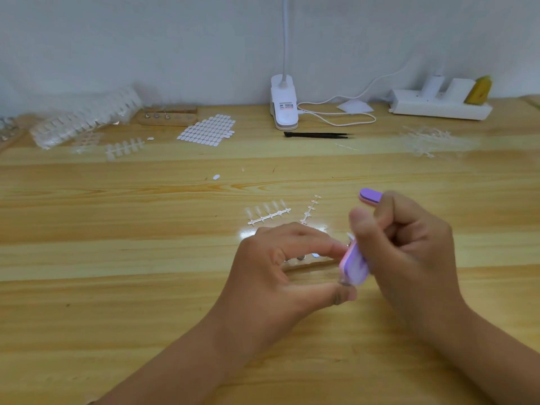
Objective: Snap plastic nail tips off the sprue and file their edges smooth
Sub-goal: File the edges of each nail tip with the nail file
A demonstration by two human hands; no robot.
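My right hand (409, 252) grips a purple and pink nail file (358, 266), whose far end sticks out above my fingers. My left hand (280, 273) pinches a small clear nail tip (344, 283) between thumb and forefinger, pressed against the file's lower end. The tip is blurred and mostly hidden. Just beyond my hands lies a sprue with several nail tips on it (267, 213). A bare sprue strip (310, 210) lies to its right. Under my left hand sits a wooden holder with small stands (301, 258).
On the wooden table (117, 258): black tweezers (317, 135), a white clip lamp (283, 106) with cable, a sheet of adhesive tabs (209, 130), bags and sprues of nail tips (84, 118) at back left, empty sprues (429, 138) at back right, and a white power strip (438, 106).
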